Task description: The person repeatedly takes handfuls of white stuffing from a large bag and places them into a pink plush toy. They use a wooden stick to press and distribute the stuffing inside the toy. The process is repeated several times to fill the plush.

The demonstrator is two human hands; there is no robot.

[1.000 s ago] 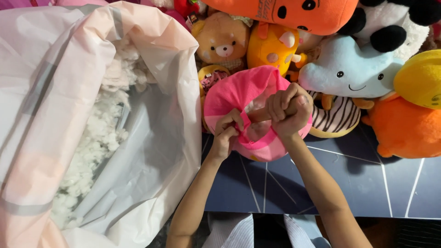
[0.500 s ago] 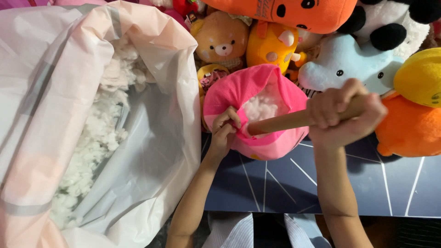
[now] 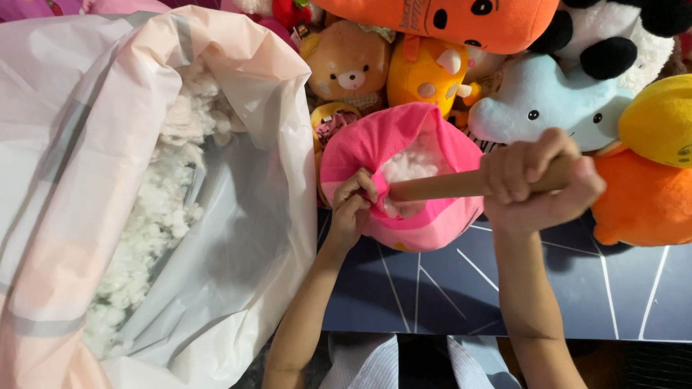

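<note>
- Right hand (image 3: 539, 181) clenched in a fist around a wooden stick (image 3: 461, 184), just to the right of the pink plush shell (image 3: 404, 180).
- Left hand (image 3: 353, 209) pinching the shell's near rim, fingers (image 3: 360, 189) curled over the fabric edge at the shell's lower left.
- Stick lying almost level, its far end pushed into the shell's open mouth, tip buried in white stuffing (image 3: 411, 164) visible inside.
- Pink plush shell resting at the back edge of the dark blue surface (image 3: 447, 288), opening turned upward, between both hands.
- Behind the shell, a crowd of plush toys: a tan bear (image 3: 349, 68) to the upper left, a yellow-orange toy (image 3: 427, 72) directly behind, a long orange one (image 3: 447, 20) along the top.
- To the upper right of the shell, a pale blue plush (image 3: 540, 101), touching a black-and-white plush (image 3: 613, 39) above it.
- Further right of the shell, a yellow plush (image 3: 659, 122) sitting over an orange plush (image 3: 645, 205), the latter just beside the right hand.
- Left of the shell, a big translucent white plastic bag (image 3: 94, 144) gaping open, with loose white fibre filling (image 3: 155, 223) heaped along its inside.
- Bag's edge just beside the left forearm, near the shell's left side.
- Thin white lines crossing the dark blue surface below the shell.
</note>
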